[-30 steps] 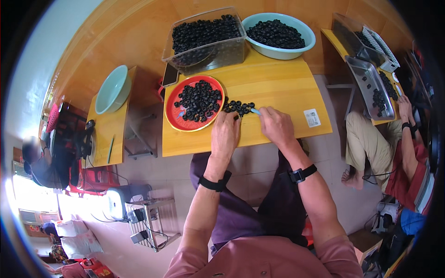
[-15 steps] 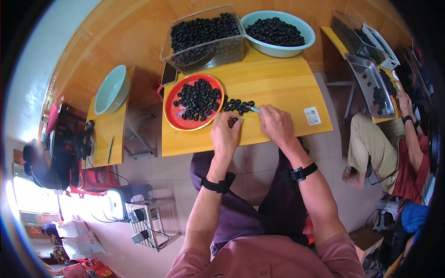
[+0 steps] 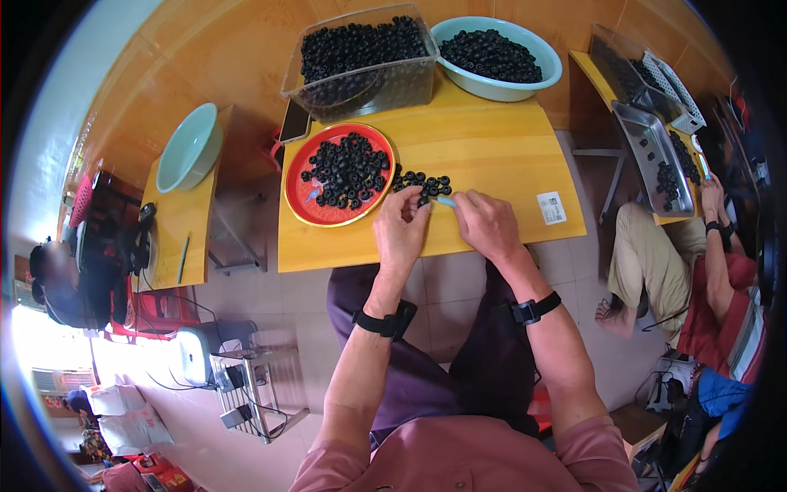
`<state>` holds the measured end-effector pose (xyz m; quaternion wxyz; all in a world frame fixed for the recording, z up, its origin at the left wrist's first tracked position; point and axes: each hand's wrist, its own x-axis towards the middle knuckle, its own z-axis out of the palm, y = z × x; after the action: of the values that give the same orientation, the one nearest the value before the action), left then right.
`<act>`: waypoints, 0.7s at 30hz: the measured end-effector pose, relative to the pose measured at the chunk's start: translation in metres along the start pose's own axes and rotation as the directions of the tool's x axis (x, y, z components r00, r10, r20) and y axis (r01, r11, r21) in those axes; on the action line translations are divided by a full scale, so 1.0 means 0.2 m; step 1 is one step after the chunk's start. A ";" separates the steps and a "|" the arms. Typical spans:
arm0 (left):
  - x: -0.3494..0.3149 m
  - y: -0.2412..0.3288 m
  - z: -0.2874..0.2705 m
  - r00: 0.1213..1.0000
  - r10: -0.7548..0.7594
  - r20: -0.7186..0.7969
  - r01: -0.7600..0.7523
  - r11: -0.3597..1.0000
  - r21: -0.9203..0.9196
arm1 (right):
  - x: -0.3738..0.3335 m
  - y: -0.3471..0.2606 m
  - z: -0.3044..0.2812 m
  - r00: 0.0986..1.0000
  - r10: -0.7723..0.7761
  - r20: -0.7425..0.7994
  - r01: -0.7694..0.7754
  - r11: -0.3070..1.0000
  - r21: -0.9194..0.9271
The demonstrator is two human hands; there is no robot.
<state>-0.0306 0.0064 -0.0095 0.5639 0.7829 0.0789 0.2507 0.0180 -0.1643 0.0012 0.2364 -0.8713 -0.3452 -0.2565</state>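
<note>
On the yellow table (image 3: 500, 156) my right hand (image 3: 489, 225) is closed around a slim light-blue tool (image 3: 446, 201), its end pointing left; the fist hides the rest. Just left of it, my left hand (image 3: 399, 234) pinches a small black ring-shaped piece (image 3: 424, 200) between thumb and fingertips, close to the tool's end. A loose cluster of similar black ring-shaped pieces (image 3: 432, 184) lies right beyond my fingers. Left of this cluster sits a red plate (image 3: 326, 216) with a heap of the same pieces (image 3: 348, 168).
A clear plastic bin (image 3: 402, 88) and a pale-blue basin (image 3: 492, 89), both full of black pieces, stand at the back. A phone-like dark slab (image 3: 296, 121) lies beside the bin. At right a co-worker's hand (image 3: 711, 195) is near a metal tray (image 3: 639, 135). Another basin (image 3: 190, 156) stands left.
My left hand has moved a little so the black piece now sits nearer the light-blue tool's end. The view has shifted slightly. The co-worker's hand at right now holds a light-blue-and-white tool.
</note>
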 end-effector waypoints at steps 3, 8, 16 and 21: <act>0.00 0.00 -0.01 0.997 0.064 0.031 -0.066 0.996 0.068 | 0.00 -0.01 -0.02 1.000 -0.031 0.003 0.031 0.999 0.029; 0.00 0.00 -0.01 0.997 0.012 0.071 -0.020 0.994 0.112 | 0.01 -0.01 -0.02 0.998 -0.064 -0.008 0.065 0.997 0.042; 0.00 0.02 0.00 0.997 0.045 0.063 -0.047 0.998 0.035 | 0.01 -0.01 -0.02 0.998 -0.056 0.028 0.055 0.998 0.023; 0.00 0.01 0.00 0.991 -0.068 0.116 0.074 0.996 -0.041 | 0.01 -0.01 -0.01 0.998 -0.052 0.018 0.051 0.998 0.042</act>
<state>-0.0310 0.0063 -0.0075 0.5936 0.7797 0.0687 0.1871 0.0160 -0.1638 0.0048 0.2447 -0.8593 -0.3750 -0.2471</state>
